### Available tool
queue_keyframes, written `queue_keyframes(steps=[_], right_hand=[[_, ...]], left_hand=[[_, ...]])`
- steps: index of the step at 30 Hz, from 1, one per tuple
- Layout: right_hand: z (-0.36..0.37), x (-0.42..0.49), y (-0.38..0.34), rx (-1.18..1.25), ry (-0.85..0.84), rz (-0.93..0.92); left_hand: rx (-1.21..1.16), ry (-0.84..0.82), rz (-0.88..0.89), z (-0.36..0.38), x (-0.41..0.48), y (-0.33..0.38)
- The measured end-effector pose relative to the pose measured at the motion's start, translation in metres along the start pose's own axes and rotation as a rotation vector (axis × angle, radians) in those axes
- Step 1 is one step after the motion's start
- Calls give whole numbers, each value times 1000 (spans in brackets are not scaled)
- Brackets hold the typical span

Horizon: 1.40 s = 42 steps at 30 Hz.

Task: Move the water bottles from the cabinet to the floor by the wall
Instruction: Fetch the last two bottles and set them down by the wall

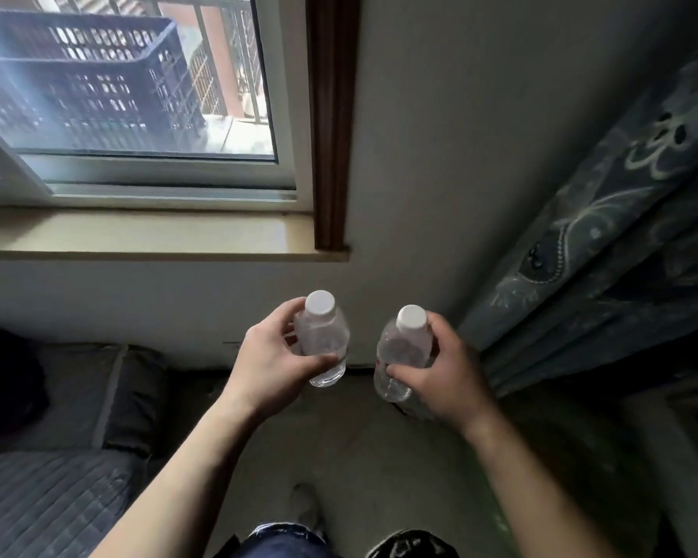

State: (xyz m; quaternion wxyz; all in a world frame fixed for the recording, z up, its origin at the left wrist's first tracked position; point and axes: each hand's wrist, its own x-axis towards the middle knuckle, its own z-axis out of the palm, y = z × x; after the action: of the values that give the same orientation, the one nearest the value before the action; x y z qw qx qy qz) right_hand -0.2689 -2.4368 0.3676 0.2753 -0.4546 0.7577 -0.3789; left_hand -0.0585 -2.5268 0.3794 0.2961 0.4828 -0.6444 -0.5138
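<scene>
Carrying looks nearly done: the left hand [275, 364] curls round the left bottle [325, 340], the right hand [444, 380] round the right bottle [399, 352] at its 3 o'clock, both upright above the floor [339, 445], with the wall [420, 155] at 12 o'clock. Setting them down is not yet done.

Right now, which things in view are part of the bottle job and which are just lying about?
Job: left hand, holding left bottle; right hand, holding right bottle; floor by the wall.
Lying about: blue crate, windowsill, patterned fabric, quilted mat.
</scene>
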Motion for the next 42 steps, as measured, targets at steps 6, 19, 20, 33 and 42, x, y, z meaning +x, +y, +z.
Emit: queue_keyframes(steps=[6, 19, 20, 33, 42], right_hand=[[24, 43, 11, -37, -67, 20], [127, 135, 160, 26, -207, 28], [140, 140, 178, 31, -209, 30], [296, 189, 394, -107, -342, -8], [365, 218, 506, -161, -419, -29]], left_hand=[[38, -30, -67, -7, 43, -29], [93, -17, -183, 49, 117, -188], [104, -15, -188, 55, 123, -206], [294, -124, -115, 131, 193, -471], [377, -218, -73, 164, 229, -596]])
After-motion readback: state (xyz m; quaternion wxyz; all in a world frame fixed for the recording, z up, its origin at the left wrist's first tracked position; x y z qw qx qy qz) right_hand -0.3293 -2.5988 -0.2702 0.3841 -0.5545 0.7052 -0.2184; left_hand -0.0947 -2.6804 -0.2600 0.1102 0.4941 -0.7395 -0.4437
